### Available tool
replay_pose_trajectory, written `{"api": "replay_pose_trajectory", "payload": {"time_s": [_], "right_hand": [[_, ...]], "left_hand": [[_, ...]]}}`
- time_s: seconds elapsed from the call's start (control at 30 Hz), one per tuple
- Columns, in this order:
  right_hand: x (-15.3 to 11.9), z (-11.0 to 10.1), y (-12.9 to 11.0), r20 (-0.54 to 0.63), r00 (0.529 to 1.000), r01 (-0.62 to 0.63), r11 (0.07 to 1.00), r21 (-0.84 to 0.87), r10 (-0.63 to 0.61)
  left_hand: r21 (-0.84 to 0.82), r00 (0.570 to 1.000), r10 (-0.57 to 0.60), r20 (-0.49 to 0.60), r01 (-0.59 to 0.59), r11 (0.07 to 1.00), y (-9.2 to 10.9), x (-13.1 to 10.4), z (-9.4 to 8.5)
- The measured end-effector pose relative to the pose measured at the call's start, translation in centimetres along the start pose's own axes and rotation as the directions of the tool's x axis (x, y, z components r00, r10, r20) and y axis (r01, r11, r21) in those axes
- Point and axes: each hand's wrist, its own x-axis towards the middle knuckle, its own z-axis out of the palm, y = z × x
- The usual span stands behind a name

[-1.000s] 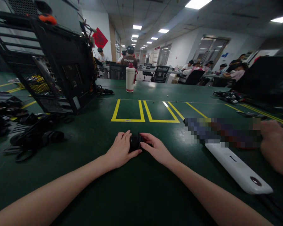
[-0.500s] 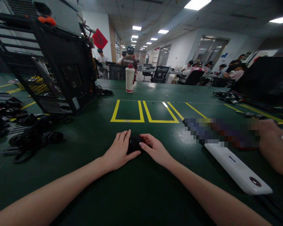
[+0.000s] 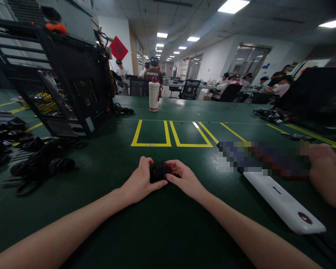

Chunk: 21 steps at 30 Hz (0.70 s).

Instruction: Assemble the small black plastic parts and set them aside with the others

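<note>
Low over the green table, a small black cylinder (image 3: 157, 172), shaped much like a camera lens, lies sideways between my two hands. My left hand (image 3: 138, 179) wraps its left end, fingers bent behind it and thumb stretched along the near side. At the other end, the fingers and thumb of my right hand (image 3: 184, 177) pinch the rim. Dim light and the dark surface hide the cylinder's details, and its far side is behind my fingers.
Left stand an open computer case (image 3: 64, 74) and a pile of black gear (image 3: 42, 164). Yellow tape (image 3: 151, 145) marks the table ahead, with a white cup (image 3: 154, 96) beyond. On the right lies a white power strip (image 3: 282, 200); another person's hand (image 3: 323, 158) reaches in beside it.
The fingers of my left hand have drawn back and curled, so more of the black cylinder shows. My right hand stays at its right end.
</note>
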Motion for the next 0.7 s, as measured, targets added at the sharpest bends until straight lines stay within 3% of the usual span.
{"api": "replay_pose_trajectory", "payload": {"time_s": [0.43, 0.7], "right_hand": [[0.00, -0.03, -0.12, 0.033, 0.999, -0.006, 1.000, -0.004, 0.006], [-0.05, -0.11, -0.09, 0.021, 1.000, -0.011, 0.999, -0.048, 0.012]], "left_hand": [[0.067, 0.996, -0.013, 0.087, 0.007, 0.998, 0.17, 0.24, 0.04], [0.118, 0.998, 0.038, 0.045, -0.043, 0.992, -0.01, 0.34, -0.11]]}}
